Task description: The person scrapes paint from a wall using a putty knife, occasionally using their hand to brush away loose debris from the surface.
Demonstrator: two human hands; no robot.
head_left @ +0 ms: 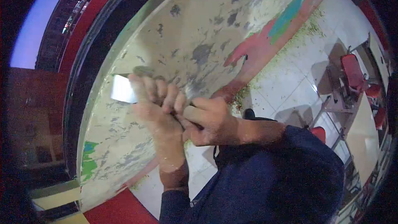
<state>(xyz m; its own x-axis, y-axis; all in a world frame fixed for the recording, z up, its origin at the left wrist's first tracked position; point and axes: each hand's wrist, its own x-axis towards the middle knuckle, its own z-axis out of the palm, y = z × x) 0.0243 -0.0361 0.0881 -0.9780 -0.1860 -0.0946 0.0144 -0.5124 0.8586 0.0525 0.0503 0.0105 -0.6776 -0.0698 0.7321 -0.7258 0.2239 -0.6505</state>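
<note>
My left hand (161, 105) is raised in front of a wall (215, 29) with patchy, worn paint, its fingers curled and slightly blurred. A bright white rectangular piece (123, 89) shows beside its outermost finger; whether that hand grips it is unclear. Pressed close against the left palm and fingers is my right hand (209, 120), closed with bent fingers. Anything inside the right hand is hidden. Both forearms come out of dark sleeves.
Small flakes and debris lie on the white tiled floor (286, 79). Red chairs (353, 71) and a light tabletop (362, 141) stand at the right. Dark and red bands run along the wall's left edge, and a red floor patch (122, 209) lies below.
</note>
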